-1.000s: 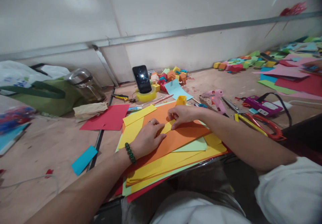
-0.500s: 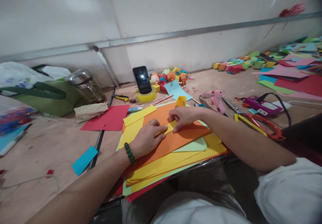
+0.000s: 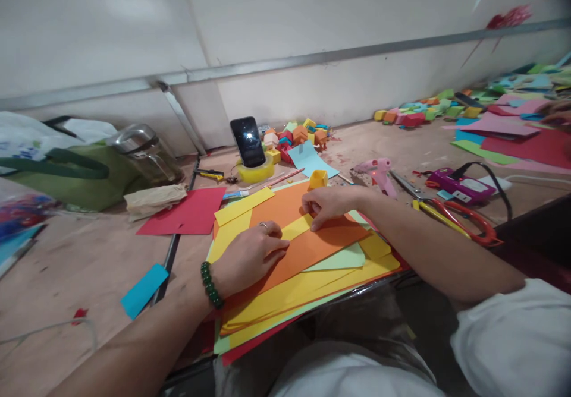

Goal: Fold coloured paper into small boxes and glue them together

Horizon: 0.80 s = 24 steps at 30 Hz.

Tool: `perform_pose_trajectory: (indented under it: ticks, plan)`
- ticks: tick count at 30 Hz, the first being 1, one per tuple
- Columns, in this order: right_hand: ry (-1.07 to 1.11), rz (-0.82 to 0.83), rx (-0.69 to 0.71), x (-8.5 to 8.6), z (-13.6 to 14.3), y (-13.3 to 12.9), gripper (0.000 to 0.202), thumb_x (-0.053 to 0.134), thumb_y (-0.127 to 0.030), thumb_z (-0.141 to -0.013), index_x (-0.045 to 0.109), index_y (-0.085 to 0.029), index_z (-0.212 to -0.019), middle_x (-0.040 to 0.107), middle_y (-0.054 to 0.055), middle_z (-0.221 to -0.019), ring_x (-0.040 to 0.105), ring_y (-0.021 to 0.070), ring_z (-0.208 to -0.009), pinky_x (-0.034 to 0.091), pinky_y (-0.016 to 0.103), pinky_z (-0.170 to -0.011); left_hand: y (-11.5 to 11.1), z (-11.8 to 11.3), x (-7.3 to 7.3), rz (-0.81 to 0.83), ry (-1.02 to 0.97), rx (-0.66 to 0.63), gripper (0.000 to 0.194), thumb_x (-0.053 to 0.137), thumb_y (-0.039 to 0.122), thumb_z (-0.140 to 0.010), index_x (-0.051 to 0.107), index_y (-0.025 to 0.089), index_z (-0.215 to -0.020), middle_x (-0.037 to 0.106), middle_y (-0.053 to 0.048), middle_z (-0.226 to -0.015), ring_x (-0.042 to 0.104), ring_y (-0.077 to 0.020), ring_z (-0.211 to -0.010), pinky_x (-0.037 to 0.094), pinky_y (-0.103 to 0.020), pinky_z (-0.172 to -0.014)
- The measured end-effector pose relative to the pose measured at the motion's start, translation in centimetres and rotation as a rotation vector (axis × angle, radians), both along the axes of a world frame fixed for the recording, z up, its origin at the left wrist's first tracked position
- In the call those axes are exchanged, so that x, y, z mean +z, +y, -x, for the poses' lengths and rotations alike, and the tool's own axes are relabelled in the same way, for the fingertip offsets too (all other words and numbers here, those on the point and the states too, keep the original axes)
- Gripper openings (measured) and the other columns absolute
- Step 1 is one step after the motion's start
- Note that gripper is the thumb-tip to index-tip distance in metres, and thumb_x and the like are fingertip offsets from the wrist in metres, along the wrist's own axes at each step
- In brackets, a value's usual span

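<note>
A narrow yellow paper strip (image 3: 297,227) lies between my hands on an orange sheet (image 3: 307,251). My right hand (image 3: 331,202) pinches its right end, the other fingers curled in. At the strip's left end my left hand (image 3: 250,256) has its fingers bent and close together, holding the strip there; its exact grip is partly hidden. Beneath the orange sheet is a stack of yellow sheets (image 3: 272,305) and pale green paper (image 3: 336,258). Just beyond my right hand stands a small yellow paper box (image 3: 318,179). Another yellow strip (image 3: 244,207) rests at the stack's upper left.
A phone (image 3: 248,141) leans on a tape roll (image 3: 255,170) near folded paper cubes (image 3: 294,138). On the right are a pink glue gun (image 3: 378,174), scissors (image 3: 464,221) and a purple power strip (image 3: 461,186). Another person's hand (image 3: 559,112) shows at the far right edge.
My left hand has moved left and slightly down, so more of the yellow strip shows between my hands. The right hand keeps its pinch. Another person's hand has appeared at the right edge.
</note>
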State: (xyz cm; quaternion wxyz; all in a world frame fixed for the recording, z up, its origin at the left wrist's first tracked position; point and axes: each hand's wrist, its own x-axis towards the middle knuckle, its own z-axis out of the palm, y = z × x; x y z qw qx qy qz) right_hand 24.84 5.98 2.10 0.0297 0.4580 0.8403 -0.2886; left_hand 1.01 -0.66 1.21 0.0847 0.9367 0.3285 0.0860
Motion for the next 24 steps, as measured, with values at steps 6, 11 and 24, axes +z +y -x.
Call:
perform_pose_trajectory:
  ticks: [6, 11, 24]
  plan:
    - [0.071, 0.026, 0.032, -0.2, 0.0, 0.1, 0.035, 0.077, -0.038, -0.063, 0.056, -0.019, -0.084, 0.056, -0.002, -0.075, 0.051, 0.0116, -0.063, 0.035, 0.023, -0.052, 0.5, -0.6, -0.8, 0.007, -0.016, 0.119, 0.019, 0.052, 0.026, -0.088, 0.066, 0.019, -0.097, 0.062, -0.008, -0.098, 0.06, -0.0213, -0.083, 0.048, -0.033, -0.074]
    - [0.065, 0.047, 0.025, 0.0, 0.0, 0.0, 0.034, 0.076, -0.037, -0.063, 0.055, -0.019, -0.084, 0.055, -0.003, -0.073, 0.05, 0.0114, -0.062, 0.034, 0.023, -0.052, 0.9, -1.1, -1.0, 0.02, -0.01, 0.128, 0.031, 0.051, 0.023, -0.086, 0.062, 0.015, -0.113, 0.06, -0.012, -0.106, 0.06, -0.0212, -0.081, 0.048, -0.036, -0.077]
    - [-0.055, -0.02, -0.017, 0.3, 0.8, -0.8, 0.045, 0.075, -0.054, -0.062, 0.054, -0.02, -0.082, 0.06, 0.002, -0.082, 0.054, 0.0165, -0.07, 0.034, 0.026, -0.056, 1.0, -1.0, -0.5, 0.067, -0.044, 0.125, 0.02, 0.053, 0.022, -0.084, 0.069, 0.019, -0.095, 0.06, -0.007, -0.096, 0.058, -0.0174, -0.075, 0.048, -0.031, -0.072]
